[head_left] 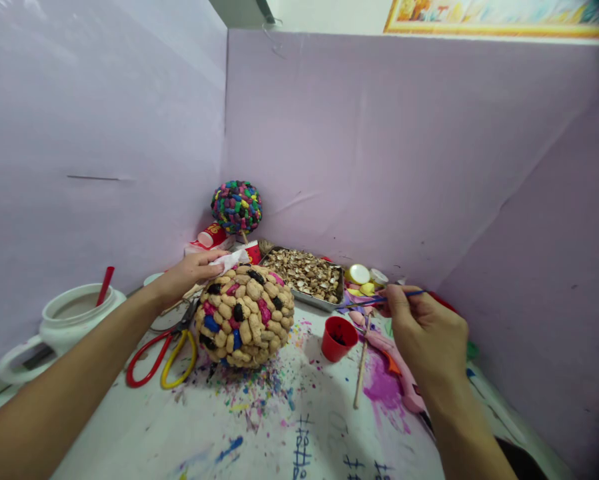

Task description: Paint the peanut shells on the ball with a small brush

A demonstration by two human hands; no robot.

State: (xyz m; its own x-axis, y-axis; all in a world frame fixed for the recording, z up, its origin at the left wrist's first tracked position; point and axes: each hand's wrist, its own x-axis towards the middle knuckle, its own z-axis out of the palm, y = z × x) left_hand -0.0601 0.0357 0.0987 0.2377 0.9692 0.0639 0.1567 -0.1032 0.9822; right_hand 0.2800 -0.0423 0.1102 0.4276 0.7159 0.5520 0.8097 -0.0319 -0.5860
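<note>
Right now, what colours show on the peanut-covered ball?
The ball is mostly tan with scattered pink, black and blue, seen best in the head view.

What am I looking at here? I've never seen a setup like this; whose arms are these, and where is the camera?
There is no machine: these are one person's bare hands, seen from a camera worn on the head, looking forward and down. This is the only view. The left hand holds a white tissue at the top of a peanut-covered ball, partly coloured pink, blue and black. The right hand holds a thin blue brush beyond a red cup. On the paint-marked white surface also lie scissors, a tray of shell pieces and a white jug. Behind is a second, multicoloured ball.
</note>
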